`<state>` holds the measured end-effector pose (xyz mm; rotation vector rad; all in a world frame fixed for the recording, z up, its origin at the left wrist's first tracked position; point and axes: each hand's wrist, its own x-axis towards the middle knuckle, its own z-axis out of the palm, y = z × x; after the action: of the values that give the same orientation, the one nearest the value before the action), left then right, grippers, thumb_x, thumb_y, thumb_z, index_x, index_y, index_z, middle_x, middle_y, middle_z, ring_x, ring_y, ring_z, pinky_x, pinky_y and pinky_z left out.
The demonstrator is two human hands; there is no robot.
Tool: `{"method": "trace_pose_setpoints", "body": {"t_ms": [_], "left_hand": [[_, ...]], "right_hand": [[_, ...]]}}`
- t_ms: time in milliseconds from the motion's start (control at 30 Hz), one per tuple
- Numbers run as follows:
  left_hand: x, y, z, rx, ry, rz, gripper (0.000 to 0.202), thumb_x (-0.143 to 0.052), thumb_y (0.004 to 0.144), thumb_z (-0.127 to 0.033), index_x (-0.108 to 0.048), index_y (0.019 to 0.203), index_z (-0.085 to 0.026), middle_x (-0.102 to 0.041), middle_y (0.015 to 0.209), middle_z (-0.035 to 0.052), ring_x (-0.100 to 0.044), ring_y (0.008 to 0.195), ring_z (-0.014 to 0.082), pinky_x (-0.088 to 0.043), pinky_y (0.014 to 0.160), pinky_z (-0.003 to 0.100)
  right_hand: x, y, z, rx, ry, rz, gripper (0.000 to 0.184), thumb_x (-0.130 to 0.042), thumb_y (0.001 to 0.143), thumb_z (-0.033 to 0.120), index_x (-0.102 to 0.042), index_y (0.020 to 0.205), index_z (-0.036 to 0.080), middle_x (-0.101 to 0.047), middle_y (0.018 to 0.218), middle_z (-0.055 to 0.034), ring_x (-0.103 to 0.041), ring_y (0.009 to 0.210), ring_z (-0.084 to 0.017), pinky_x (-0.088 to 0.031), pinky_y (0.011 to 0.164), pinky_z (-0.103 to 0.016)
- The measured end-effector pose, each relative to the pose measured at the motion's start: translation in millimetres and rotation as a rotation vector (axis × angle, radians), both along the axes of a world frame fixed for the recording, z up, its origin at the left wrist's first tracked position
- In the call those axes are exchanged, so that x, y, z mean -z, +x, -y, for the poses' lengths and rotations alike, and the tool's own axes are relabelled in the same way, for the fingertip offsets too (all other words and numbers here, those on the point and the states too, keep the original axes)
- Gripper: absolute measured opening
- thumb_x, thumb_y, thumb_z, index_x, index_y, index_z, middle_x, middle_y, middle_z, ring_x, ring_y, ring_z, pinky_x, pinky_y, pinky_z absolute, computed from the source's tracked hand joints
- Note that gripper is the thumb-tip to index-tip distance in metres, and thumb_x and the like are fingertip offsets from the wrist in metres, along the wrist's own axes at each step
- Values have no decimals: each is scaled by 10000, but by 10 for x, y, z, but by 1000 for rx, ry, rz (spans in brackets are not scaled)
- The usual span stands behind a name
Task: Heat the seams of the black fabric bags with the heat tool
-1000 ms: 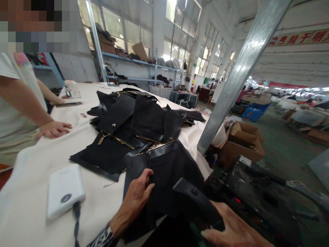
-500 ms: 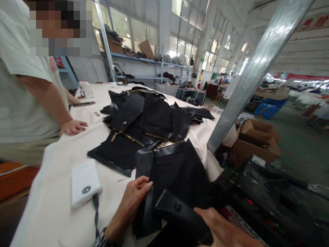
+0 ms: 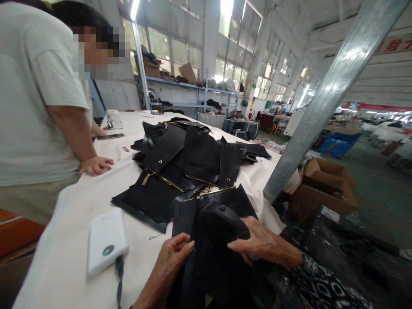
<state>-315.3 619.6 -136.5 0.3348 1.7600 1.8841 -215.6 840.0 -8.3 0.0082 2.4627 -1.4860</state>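
Note:
My left hand (image 3: 175, 257) pinches the edge strip of a black bag panel (image 3: 219, 257) with a gold zipper along its top. Over that panel, my right hand (image 3: 260, 242) is closed around a black handheld clipper-like tool (image 3: 230, 216) with a round button on its body. Its front end points up and left, near the panel's zipper. Beyond lies a pile of black bag pieces (image 3: 199, 150) with gold zippers and small metal rings. To the left of my hands, a white power bank (image 3: 107, 240) lies on the table, a dark cable plugged into it.
A co-worker (image 3: 41, 107) stands at the left, one hand on the cloth-covered table (image 3: 74, 240). A slanted metal post (image 3: 309, 124) rises at the table's right edge. Cardboard boxes (image 3: 325, 189) and dark equipment (image 3: 331, 240) stand to the right. Shelves (image 3: 180, 81) line the far wall.
My right hand has moved up and away with the tool, from low on the panel towards its zipper. My left hand keeps its pinch on the strip. The view has shifted slightly.

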Motion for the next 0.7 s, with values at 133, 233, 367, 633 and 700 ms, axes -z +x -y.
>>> {"method": "trace_pose_setpoints", "body": {"t_ms": [133,233,367,633,700], "left_hand": [[-72,23,13,35,-35,-65,404,-646,716,-535,-535,735,-147,-537,612,-23,-494,573,118,-321,541,215],[-103,20,4,39,-86,-118,410,-616,729,-549,-536,723,-147,-540,611,-15,-504,588,131,-337,550,224],[-101,29,16,43,-156,-162,410,-577,745,-557,-531,716,-151,-547,620,-1,-517,606,147,-361,566,243],[-102,145,256,-441,-850,-773,333,-410,859,-463,-545,956,-174,-573,996,105,-563,918,259,-400,763,343],[-120,112,225,-373,-997,-830,270,-422,862,-431,-522,868,-180,-579,890,93,-562,833,251,-367,693,324]], "right_hand": [[113,-382,18,-63,-13,-22,241,-605,782,311,-544,643,123,-568,526,-4,-523,447,-104,-404,442,-187],[91,-591,76,-50,8,-66,260,-609,780,307,-544,610,122,-562,509,-1,-518,446,-100,-407,467,-196],[-65,-654,1,47,71,-169,296,-578,816,304,-541,585,124,-570,517,-1,-530,481,-96,-414,514,-197],[-68,8,-300,88,186,-92,296,-602,832,360,-547,644,138,-595,517,21,-553,497,-106,-397,501,-192],[8,181,-297,81,157,-44,266,-600,832,354,-544,686,139,-597,523,22,-559,503,-114,-397,497,-195]]}}
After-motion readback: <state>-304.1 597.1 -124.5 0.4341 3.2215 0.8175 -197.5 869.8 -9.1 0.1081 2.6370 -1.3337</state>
